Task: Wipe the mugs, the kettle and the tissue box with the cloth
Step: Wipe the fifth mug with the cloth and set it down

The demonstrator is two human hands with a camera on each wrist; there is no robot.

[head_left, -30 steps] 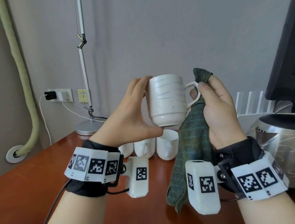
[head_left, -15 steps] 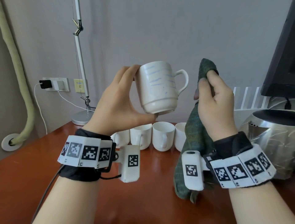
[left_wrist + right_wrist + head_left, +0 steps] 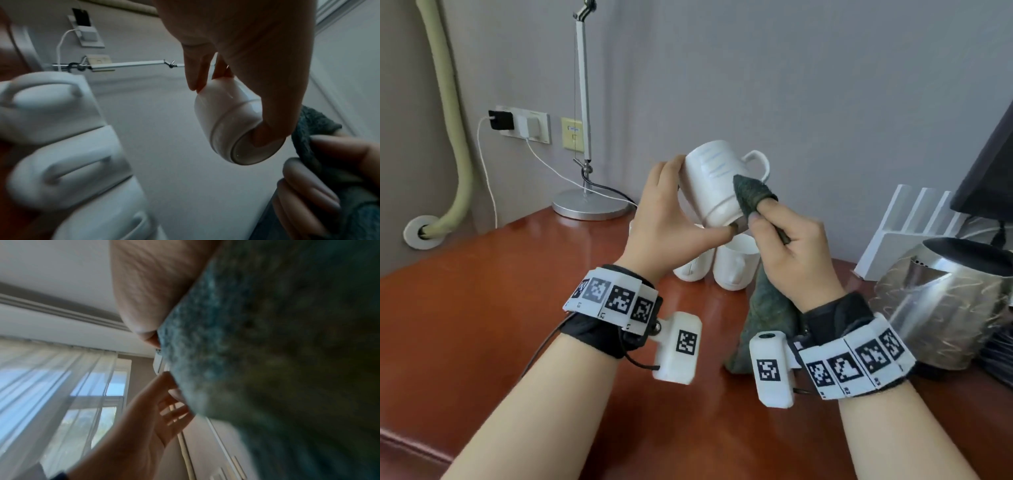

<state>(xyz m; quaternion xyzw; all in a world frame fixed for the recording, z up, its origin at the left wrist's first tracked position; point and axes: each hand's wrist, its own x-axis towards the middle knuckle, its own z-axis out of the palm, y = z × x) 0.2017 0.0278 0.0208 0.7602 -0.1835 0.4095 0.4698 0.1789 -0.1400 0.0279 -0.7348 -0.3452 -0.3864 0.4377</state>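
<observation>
Head view: right hand (image 3: 796,253) pinches the green cloth (image 3: 751,193) between thumb and fingers, with a fold wrapped over one fingertip. A second ago that hand was at the mug's handle, then it pulled clear; now the cloth tip is pressed on the side wall of the mug (image 3: 717,186), low, near the base. Left hand (image 3: 671,219) grips the mug clear above the table, fingers at the rim end, thumb under the base. The mug has tipped over, base toward the camera, handle pointing away to the far right. Left wrist view confirms the thumb on the foot ring (image 3: 257,151).

My read: handle pass done, body wipe starting on this mug. Task is early.

Other white mugs (image 3: 734,263) stand in a row below the hands on the table (image 3: 482,308), toward its far edge. Steel kettle (image 3: 941,308) sits at the right edge, untouched. Can't find the tissue box; a white ribbed thing (image 3: 914,222) is behind the kettle, unsure what it is.

Table is glossy red-brown wood. Lamp (image 3: 589,202) in the far left corner, wall sockets with chargers behind it, a dark screen at far right. Right wrist view is mostly blurred cloth, plus a curtained window.
</observation>
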